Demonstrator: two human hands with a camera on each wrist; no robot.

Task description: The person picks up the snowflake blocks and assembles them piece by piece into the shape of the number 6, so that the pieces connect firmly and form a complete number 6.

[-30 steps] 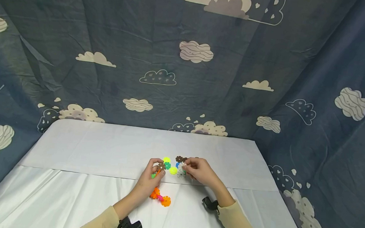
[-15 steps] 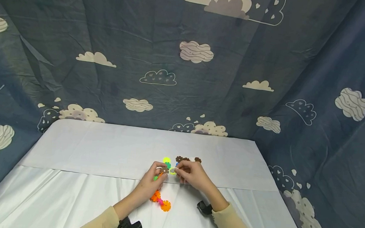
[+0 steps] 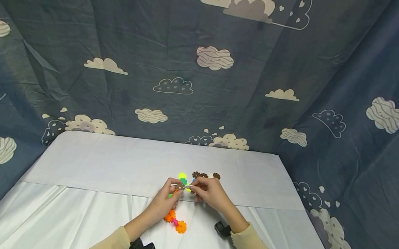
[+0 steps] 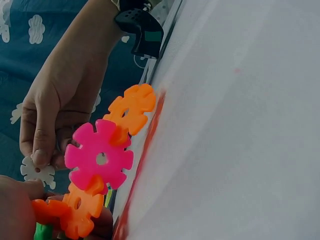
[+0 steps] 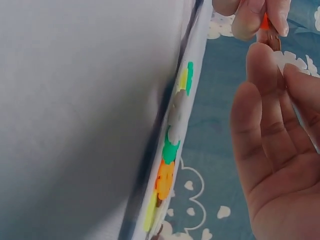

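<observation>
My left hand [image 3: 163, 201] grips a chain of interlocking flower-shaped plastic discs. A brown disc [image 3: 180, 186] stands at its fingertips. Below the palm hang orange discs [image 4: 131, 107] joined by a pink disc [image 4: 99, 156]; a bit of green disc [image 4: 44, 231] shows under the left fingers in the left wrist view. Between thumb and forefinger, my right hand [image 3: 212, 194] pinches a white disc [image 4: 37, 172], edge-on in the head view. This white disc is right at the brown one, the two hands nearly meeting. The right hand's other fingers are loosely bent.
Loose discs lie on the white-covered table [image 3: 116, 161] beyond the hands: yellow [image 3: 182, 175], green [image 3: 183, 181] and several brown discs [image 3: 216, 176]. Some are hidden behind the right hand. A dark cloud-patterned curtain [image 3: 126, 98] hangs behind the table and along its sides.
My right hand has moved left from the loose discs, bringing the white disc up to the brown one. The left hand with the chain has shifted slightly to the right.
</observation>
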